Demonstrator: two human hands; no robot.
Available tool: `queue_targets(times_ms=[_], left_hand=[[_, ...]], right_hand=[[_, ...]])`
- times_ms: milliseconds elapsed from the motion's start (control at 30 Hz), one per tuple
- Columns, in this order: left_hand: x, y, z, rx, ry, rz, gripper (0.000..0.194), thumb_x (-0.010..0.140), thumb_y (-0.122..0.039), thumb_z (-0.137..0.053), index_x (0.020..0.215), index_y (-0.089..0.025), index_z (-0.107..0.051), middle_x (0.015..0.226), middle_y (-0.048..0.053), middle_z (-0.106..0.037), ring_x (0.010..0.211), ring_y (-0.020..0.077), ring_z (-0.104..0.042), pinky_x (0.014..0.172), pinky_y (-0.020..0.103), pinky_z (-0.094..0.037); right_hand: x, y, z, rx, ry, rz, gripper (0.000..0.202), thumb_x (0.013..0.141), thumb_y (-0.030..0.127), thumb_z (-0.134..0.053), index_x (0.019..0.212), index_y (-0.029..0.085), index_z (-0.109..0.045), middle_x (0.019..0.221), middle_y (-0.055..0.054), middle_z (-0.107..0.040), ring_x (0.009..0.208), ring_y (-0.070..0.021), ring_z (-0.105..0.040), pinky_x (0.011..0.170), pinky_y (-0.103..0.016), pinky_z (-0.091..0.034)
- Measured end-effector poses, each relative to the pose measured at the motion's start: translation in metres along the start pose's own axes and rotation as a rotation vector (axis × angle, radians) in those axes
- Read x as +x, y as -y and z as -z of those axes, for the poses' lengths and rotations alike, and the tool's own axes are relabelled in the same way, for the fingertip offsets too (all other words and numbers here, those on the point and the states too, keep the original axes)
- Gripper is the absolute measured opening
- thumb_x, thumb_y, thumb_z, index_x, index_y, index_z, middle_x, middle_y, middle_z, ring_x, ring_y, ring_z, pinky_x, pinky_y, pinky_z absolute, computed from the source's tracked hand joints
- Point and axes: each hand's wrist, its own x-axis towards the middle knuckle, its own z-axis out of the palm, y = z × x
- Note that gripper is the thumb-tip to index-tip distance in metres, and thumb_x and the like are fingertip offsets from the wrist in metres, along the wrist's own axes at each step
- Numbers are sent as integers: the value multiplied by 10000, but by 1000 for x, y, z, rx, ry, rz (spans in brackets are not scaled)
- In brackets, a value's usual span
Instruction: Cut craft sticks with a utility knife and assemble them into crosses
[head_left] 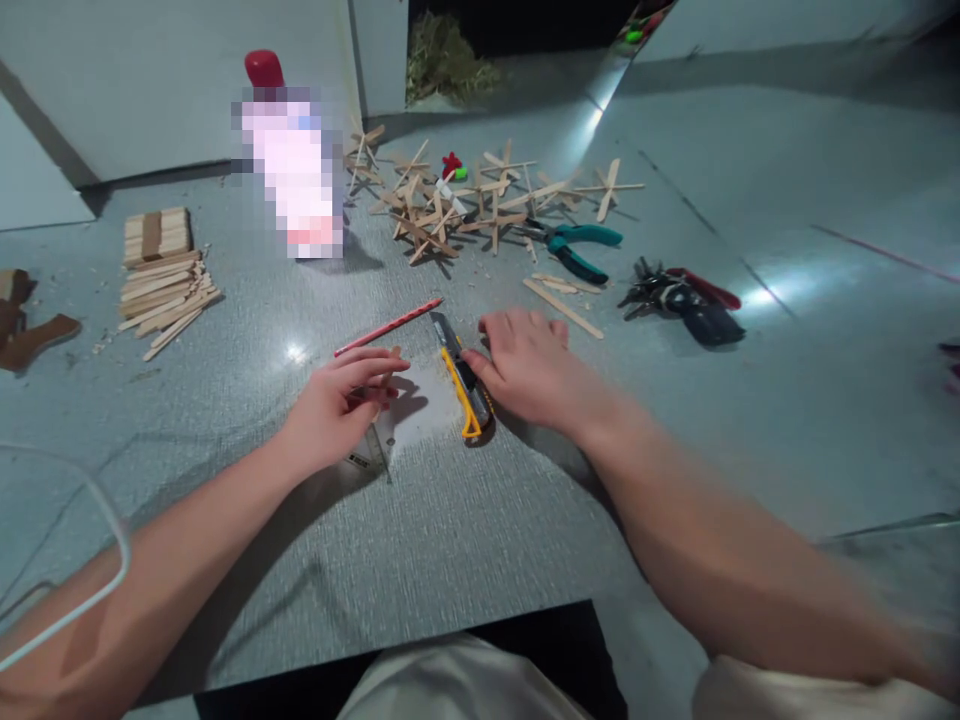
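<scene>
My left hand (341,400) is closed in a pinch, and a short piece of wooden craft stick (395,354) shows between its fingers, mostly hidden by them. Partly under that hand lies a clear ruler (367,452) on a pale sheet (424,400). My right hand (525,360) rests on the work surface with its fingers apart, its thumb against or just beside a yellow and black utility knife (466,385). The knife lies flat with its blade end away from me. A red pencil (388,327) lies just beyond my left hand.
Star-shaped craft-stick pieces (427,215) crowd the back. Teal-handled pliers (577,243) and a bunch of keys (667,295) lie to the right. Loose sticks (562,300) are beyond my right hand. Stacked sticks (169,285) and a blurred red-capped bottle (264,70) stand left.
</scene>
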Motion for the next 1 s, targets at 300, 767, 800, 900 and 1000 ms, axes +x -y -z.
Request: queue_targets(times_ms=[300, 767, 800, 900, 1000], left_hand=[[2, -2, 8, 116, -14, 75, 197, 932, -257, -695, 1086, -217, -812, 1142, 85, -785, 939, 194, -778, 844, 338, -651], [12, -4, 25, 587, 139, -11, 160, 951, -337, -703, 1010, -222, -798, 874, 38, -775, 841, 209, -669, 773, 367, -518], [13, -3, 25, 619, 180, -66, 169, 970, -334, -677, 1006, -224, -800, 935, 51, -784, 916, 228, -672, 837, 397, -525], [14, 1, 25, 614, 256, -170, 216, 1015, -306, -606, 1033, -217, -802, 1060, 75, -769, 1006, 242, -661, 948, 442, -522], [11, 2, 23, 629, 221, -201, 267, 1036, -269, -555, 1166, -206, -780, 1175, 103, -736, 1082, 257, -657, 970, 451, -527]], right_hand=[[-1, 0, 10, 345, -65, 95, 242, 1009, 361, -517, 1051, 167, -657, 1025, -162, -714, 959, -330, -678, 854, -448, -523], [-20, 20, 8, 990, -23, 29, 322, 952, 309, -608, 1272, 294, -581, 1072, -41, -709, 881, -222, -695, 795, -372, -579], [-19, 20, 8, 1131, -23, 16, 322, 969, 394, -632, 1274, 301, -587, 1044, -33, -696, 845, -208, -683, 747, -349, -578], [-17, 21, 7, 1510, 28, 70, 733, 808, 765, -768, 1366, 331, -575, 1054, -31, -683, 833, -211, -690, 704, -343, -609], [-17, 21, 8, 1471, -82, 109, 965, 564, 853, -876, 1344, 352, -609, 1073, -34, -706, 811, -222, -708, 686, -357, -634]])
